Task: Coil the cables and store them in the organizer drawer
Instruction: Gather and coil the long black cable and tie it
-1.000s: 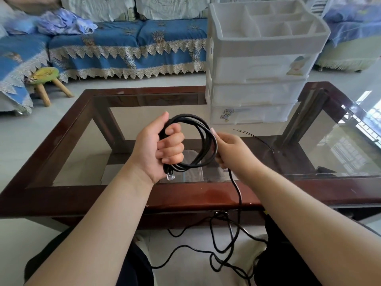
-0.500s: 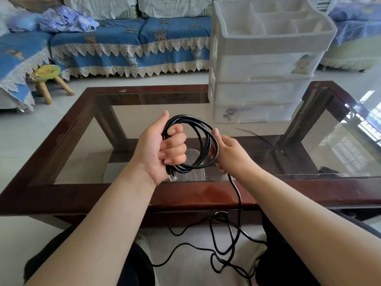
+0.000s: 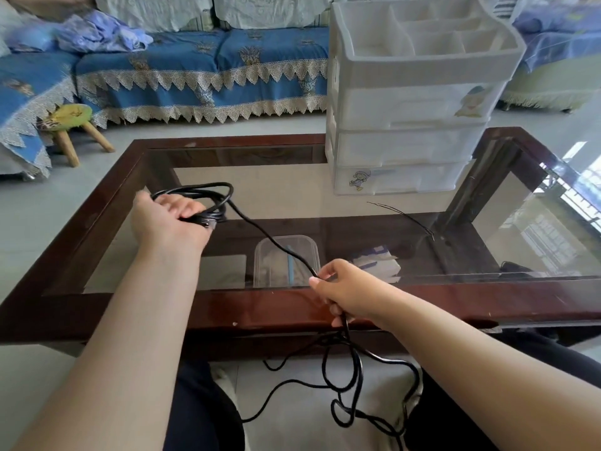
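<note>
My left hand [image 3: 169, 219] grips a coil of black cable [image 3: 208, 193] over the left part of the glass table, the coil lying nearly flat. One taut strand runs from the coil down to my right hand [image 3: 344, 291], which pinches it at the table's near edge. Below that hand the rest of the cable [image 3: 354, 385] hangs in loose tangled loops over the floor between my knees. The white organizer [image 3: 413, 102] stands at the table's far right, its three drawers closed and its top tray divided into compartments.
The wood-framed glass table [image 3: 227, 307] has a thin black wire [image 3: 403, 216] lying on its right side. A clear plastic box [image 3: 286, 258] and papers sit on the shelf under the glass. A blue sofa [image 3: 201, 73] and small stool [image 3: 70, 125] stand behind.
My hands have drawn apart: the left carried the coil left and away, tipping it flat, while the right slid down the cable to the table's near edge, pulling a strand taut.
</note>
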Available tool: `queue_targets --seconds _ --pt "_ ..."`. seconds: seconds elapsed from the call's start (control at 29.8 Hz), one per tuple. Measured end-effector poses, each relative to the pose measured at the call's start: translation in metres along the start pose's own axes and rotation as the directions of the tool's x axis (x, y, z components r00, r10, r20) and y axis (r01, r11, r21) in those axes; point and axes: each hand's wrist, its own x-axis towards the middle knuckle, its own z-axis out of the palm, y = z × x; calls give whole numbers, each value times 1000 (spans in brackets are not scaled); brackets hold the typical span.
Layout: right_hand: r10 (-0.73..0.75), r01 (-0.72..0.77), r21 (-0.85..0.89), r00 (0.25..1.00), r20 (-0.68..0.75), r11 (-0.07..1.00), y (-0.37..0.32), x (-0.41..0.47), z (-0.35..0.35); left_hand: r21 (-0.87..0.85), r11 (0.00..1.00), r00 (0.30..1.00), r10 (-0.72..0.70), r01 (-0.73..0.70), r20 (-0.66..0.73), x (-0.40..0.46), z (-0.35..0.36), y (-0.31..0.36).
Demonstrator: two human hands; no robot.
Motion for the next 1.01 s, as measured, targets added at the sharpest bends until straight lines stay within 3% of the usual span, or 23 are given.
queue_targets --seconds 0.07,0.13,0.17,0.3,0.4,0.47,0.6,0.74,0.84,1.01 --pt "-142 90 -334 981 -135 938 3 -4 -1 59 998 999 30 -29 -11 -2 -1 -4" --pt "-345 155 -682 926 -152 715 3 -11 2 211 975 997 71 -75 27 -4 1 -12" --pt "-420 189 -771 901 -110 608 1 -15 3 318 942 994 92 -106 61 -6 2 -16" --pt "-610 348 -874 788 77 339 -14 -23 5 649 727 968 89 -223 233 -7 6 -26" --pt "-787 442 -876 603 131 192 -21 -23 2 793 531 941 22 -298 339 -11 5 -33" --pt "-859 466 -871 499 116 153 -25 -23 -1 837 440 927 -27 -325 375 -14 3 -37" --pt "-892 531 -824 446 70 200 -36 -29 -14 879 381 896 -217 -287 387 -18 -2 -42" --pt "-908 597 -749 420 -14 288 -40 -26 -26 927 343 807 -497 -153 318 -28 -10 -56" --pt "-909 605 -723 410 -77 334 -40 -17 -31 947 305 748 -605 -98 273 -38 -14 -66" --pt "-787 564 -601 586 -194 567 -43 -10 -39 910 413 683 -675 35 280 -47 -14 -66"
